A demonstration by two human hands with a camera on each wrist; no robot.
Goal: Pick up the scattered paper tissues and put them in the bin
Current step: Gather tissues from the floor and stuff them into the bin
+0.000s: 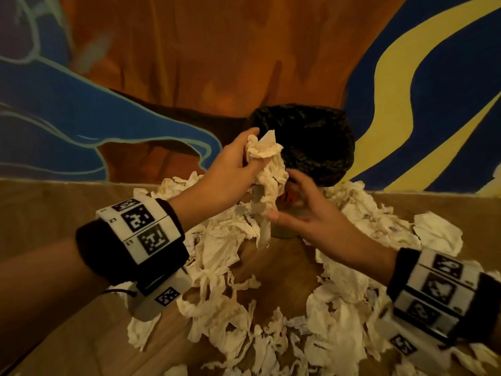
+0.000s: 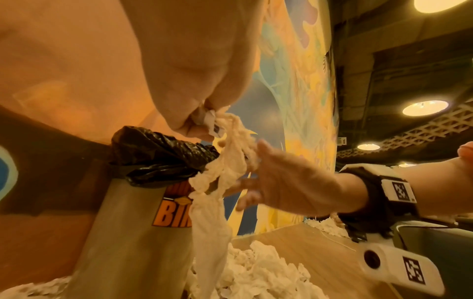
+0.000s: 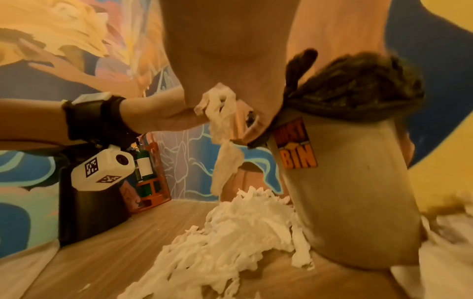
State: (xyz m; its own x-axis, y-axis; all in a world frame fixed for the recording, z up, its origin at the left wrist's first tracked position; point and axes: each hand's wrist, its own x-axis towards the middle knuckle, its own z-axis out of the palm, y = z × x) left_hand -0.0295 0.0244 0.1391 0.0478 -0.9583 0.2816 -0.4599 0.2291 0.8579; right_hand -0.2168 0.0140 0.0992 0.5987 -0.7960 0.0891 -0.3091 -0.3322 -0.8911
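Note:
My left hand (image 1: 252,156) is raised beside the bin's rim and grips a crumpled bunch of tissues (image 1: 267,164), whose long tail hangs down in front of the bin. In the left wrist view its fingers (image 2: 194,121) pinch the top of the bunch (image 2: 212,212). The grey bin (image 3: 353,192) carries an orange BIN label and a black liner (image 1: 314,142) folded over its rim. My right hand (image 1: 295,207) hovers below with fingers spread, brushing the hanging tail and holding nothing. Several loose tissues (image 1: 225,267) ring the foot of the bin on the wooden table.
A painted wall (image 1: 189,63) stands right behind the bin. More tissues (image 1: 339,308) lie near my right wrist and toward the table's near edge. At the far left of the right wrist view are a green bottle (image 3: 144,168) in an orange holder and a black cylinder (image 3: 89,212).

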